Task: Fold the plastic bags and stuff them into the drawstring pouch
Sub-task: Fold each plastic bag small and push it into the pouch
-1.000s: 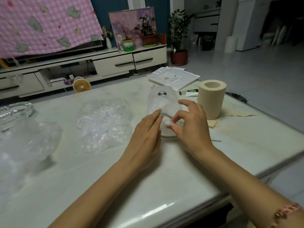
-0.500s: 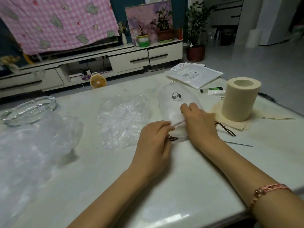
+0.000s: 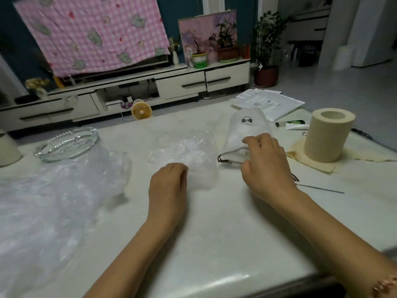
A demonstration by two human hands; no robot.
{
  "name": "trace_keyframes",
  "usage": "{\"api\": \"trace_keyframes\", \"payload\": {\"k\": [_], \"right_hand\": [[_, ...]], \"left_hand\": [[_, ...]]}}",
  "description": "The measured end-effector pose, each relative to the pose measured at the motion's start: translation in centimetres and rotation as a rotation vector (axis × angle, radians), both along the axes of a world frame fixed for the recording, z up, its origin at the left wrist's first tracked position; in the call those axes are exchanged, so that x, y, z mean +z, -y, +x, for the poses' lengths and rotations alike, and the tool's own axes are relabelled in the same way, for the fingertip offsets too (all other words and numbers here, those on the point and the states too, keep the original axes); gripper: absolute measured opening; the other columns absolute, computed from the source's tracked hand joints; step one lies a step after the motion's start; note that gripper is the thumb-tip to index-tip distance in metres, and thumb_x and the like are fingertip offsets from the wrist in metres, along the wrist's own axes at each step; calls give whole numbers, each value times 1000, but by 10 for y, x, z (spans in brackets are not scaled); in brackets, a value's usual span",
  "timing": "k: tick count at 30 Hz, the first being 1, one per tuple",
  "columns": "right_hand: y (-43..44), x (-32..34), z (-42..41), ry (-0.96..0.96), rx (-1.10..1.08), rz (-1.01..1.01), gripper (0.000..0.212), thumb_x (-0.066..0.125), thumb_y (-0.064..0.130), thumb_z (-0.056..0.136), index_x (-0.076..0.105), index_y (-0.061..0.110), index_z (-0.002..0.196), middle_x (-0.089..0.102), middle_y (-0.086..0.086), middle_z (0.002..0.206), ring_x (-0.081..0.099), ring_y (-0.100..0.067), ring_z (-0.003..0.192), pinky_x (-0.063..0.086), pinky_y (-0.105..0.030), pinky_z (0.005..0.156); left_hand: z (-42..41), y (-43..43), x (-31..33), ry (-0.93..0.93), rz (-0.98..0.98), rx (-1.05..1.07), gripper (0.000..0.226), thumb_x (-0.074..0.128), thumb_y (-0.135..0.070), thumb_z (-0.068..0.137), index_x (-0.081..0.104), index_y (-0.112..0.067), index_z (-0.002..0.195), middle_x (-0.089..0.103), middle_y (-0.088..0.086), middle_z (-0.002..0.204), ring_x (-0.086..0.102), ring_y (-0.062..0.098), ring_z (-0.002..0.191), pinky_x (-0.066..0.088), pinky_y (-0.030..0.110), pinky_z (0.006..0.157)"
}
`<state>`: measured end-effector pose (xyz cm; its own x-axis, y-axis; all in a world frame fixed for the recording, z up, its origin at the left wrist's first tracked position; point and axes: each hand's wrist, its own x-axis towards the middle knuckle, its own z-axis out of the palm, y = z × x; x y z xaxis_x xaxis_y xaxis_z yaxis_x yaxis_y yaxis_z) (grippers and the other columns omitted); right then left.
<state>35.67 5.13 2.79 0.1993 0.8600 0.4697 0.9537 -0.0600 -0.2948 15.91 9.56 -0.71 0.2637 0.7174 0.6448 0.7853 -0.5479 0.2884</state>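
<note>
A white drawstring pouch (image 3: pixel 247 130) with a small dark logo lies on the marble table (image 3: pixel 214 233), its mouth and dark drawstring (image 3: pixel 223 159) facing me. My right hand (image 3: pixel 266 162) sits over the pouch's mouth, fingers curled above the rim and thumb below it. A crumpled clear plastic bag (image 3: pixel 184 147) lies left of the pouch. My left hand (image 3: pixel 168 183) is at its near edge, fingers curled down into the plastic. A much larger clear plastic bag (image 3: pixel 53 201) spreads over the table's left side.
A glass ashtray (image 3: pixel 66 145) stands behind the large bag. At the right a cream paper roll (image 3: pixel 328 134) stands on a cloth (image 3: pixel 311 164), with tubes (image 3: pixel 296 126) and a mail envelope (image 3: pixel 277 104) behind it. A thin metal rod (image 3: pixel 320 189) lies near my right wrist.
My left hand has left the pouch's mouth and moved left to the small clear bag. My right hand has stayed at the pouch's mouth. The view has shifted.
</note>
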Motion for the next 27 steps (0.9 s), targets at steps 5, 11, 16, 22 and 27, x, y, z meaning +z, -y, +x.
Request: {"api": "trace_keyframes", "payload": {"k": [5,11,16,22,27], "right_hand": [[15,-8,5,-94,99,179,36,55,-4,76,61,3,111,56,-18,105,53,-39,93,39,-40,82],[52,-1,-13,-242,227,388,27,47,-1,72,65,6,91,63,-6,91,57,-26,86,42,-30,78],[85,4,-33,-339,312,468,22,48,-4,75,65,8,83,57,4,83,48,-2,82,39,-13,73],[102,-1,-66,-377,463,200,23,47,6,83,65,13,95,63,2,94,53,-3,89,36,-5,78],[90,-30,-75,56,619,-236,56,27,45,95,42,16,140,34,-7,151,26,-23,141,14,-21,110]], "left_hand": [[-14,23,26,280,1,-108,22,46,-2,81,64,-11,89,63,-7,85,55,1,79,38,7,73],[-49,80,39,320,-395,-427,24,50,-16,78,57,-34,64,63,-13,76,60,5,80,42,13,70],[-91,98,18,100,-562,-418,41,43,-13,70,58,-50,63,66,-12,88,60,7,98,47,22,81],[-100,109,27,94,-696,-254,35,39,-13,66,59,-32,45,66,-19,92,56,-4,100,38,13,84],[-65,129,35,218,-455,-6,23,43,-13,94,63,-22,100,56,-6,124,47,8,116,32,19,94]]}}
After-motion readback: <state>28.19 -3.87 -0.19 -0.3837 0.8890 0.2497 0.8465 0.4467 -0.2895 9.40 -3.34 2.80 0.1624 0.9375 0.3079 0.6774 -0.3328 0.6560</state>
